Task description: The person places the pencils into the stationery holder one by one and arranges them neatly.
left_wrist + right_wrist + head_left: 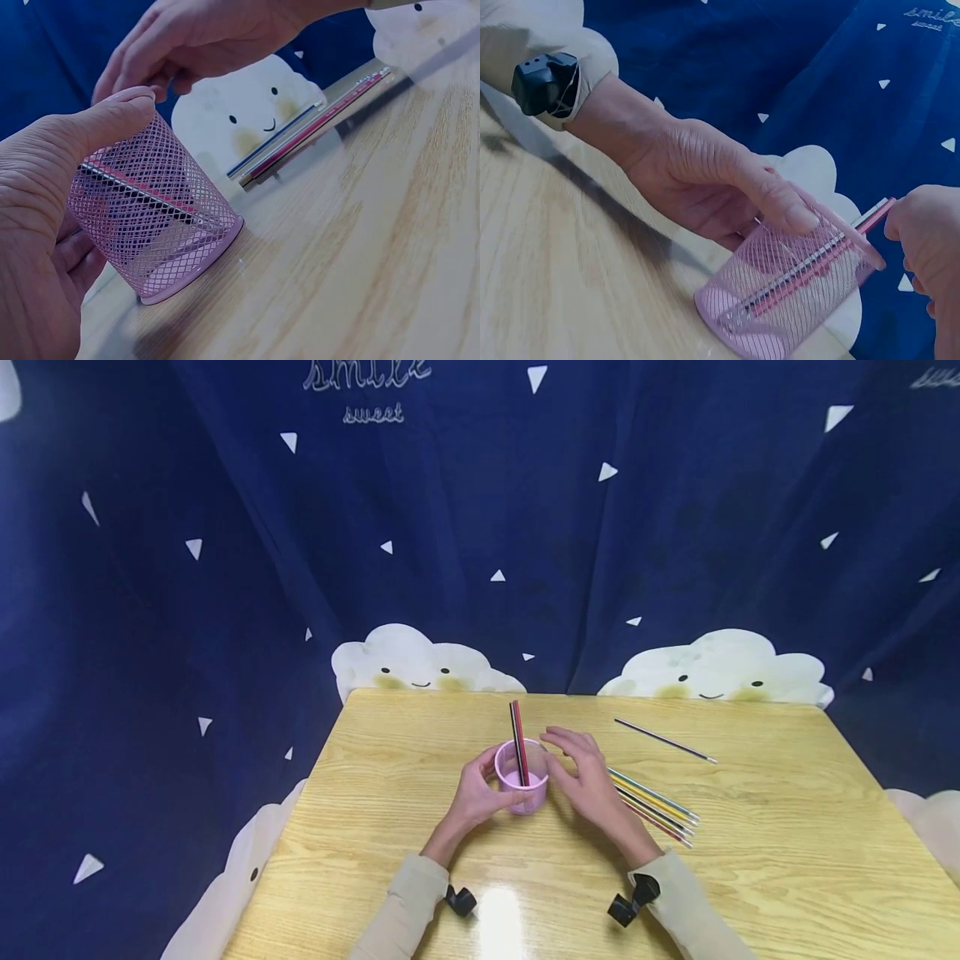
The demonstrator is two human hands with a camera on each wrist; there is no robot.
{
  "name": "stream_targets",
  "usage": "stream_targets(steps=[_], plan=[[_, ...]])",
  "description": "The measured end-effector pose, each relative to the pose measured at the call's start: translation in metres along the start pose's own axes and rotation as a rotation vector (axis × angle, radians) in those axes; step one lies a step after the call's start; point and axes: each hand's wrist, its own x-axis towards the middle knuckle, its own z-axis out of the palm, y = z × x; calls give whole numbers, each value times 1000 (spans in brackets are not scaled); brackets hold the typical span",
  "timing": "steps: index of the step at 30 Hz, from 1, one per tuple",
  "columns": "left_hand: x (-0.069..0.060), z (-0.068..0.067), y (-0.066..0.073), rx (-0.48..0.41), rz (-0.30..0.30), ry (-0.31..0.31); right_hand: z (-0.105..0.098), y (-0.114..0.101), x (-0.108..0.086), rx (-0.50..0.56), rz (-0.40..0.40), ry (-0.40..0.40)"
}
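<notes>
My left hand (476, 793) grips a pink mesh pen cup (529, 803), thumb across the near side and fingers around the left. Inside the cup lean a red pencil (519, 727) and a black pencil (513, 720), their tops above the rim. My right hand (592, 781) is at the cup's right side, fingers loosely bent near the rim. No pencil shows in it; whether it touches the cup is unclear. In the left wrist view the right hand (199, 45) is beyond the cup's top.
Several pencils (656, 802) lie side by side on the wooden table (787, 860), right of the right hand and partly behind it. A single dark pencil (666, 741) lies farther back. A navy curtain (465, 510) with clouds hangs behind the table.
</notes>
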Motion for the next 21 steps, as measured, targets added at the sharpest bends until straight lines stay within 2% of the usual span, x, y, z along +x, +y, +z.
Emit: stream_targets(steps=[4, 11, 21], plan=[[0, 1, 4, 4, -1, 3, -9, 7, -10, -16, 18, 18], [-6, 1, 33, -29, -9, 6, -20, 18, -27, -83, 48, 14], [-7, 4, 32, -32, -9, 8, -28, 29, -46, -131, 35, -16]])
